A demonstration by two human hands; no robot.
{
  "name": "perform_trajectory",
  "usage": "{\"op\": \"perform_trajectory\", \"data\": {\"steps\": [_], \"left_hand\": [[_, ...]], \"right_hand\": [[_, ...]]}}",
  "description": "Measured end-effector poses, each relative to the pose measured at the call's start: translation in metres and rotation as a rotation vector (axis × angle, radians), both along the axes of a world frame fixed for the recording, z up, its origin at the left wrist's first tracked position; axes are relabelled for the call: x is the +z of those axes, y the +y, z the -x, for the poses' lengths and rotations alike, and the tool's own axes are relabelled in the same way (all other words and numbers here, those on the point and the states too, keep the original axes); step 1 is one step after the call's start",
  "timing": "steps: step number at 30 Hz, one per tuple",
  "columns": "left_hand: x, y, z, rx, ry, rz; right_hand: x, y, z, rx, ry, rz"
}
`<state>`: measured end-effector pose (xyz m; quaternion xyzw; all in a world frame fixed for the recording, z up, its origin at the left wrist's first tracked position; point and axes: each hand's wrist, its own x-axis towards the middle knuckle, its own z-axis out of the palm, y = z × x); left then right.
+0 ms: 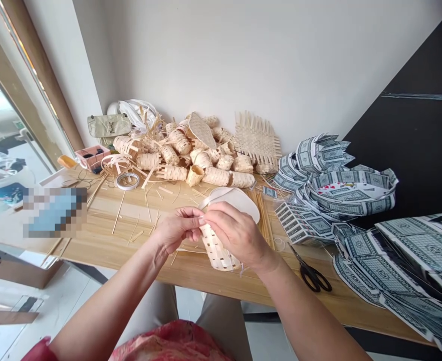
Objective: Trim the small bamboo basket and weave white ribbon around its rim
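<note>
A small woven basket [219,250] of pale wood or bamboo strips leans between my hands near the table's front edge. My left hand [179,228] is closed in a pinch at its upper left rim, thumb and forefinger together. Over the basket's upper right side lies my right hand [239,233], its fingertips pinching at the same spot. What lies right between the fingertips is too small to make out. Behind the hands shows a pale oval disc [243,200], partly covered by my right hand. Thin clear thread hangs at the basket's lower end.
Many woven tubes [179,143] are heaped along the wall, with a flat woven mat [256,135] beside them. Black scissors [313,276] lie right of my hand. Folded playing-card pieces [352,193] crowd the right side. A tape roll [127,181] and loose strips lie left.
</note>
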<state>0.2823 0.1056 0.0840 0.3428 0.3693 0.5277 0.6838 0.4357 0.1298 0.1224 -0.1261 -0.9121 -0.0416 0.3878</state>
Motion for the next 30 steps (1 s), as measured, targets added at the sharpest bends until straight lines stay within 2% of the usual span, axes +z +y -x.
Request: {"op": "perform_trajectory", "data": {"steps": [11, 16, 20, 30], "left_hand": [[-0.001, 0.001, 0.0, -0.021, -0.028, 0.002], [0.003, 0.007, 0.002, -0.055, -0.026, 0.046], [0.007, 0.016, 0.007, -0.059, -0.047, 0.063], [0.017, 0.02, 0.01, -0.126, -0.09, 0.104]], "right_hand": [[-0.001, 0.001, -0.001, -0.05, 0.011, -0.083], [-0.001, 0.006, 0.0, -0.129, 0.143, 0.093], [-0.001, 0.013, 0.002, -0.119, 0.195, 0.181], [0.005, 0.023, 0.008, -0.137, 0.057, -0.058]]}}
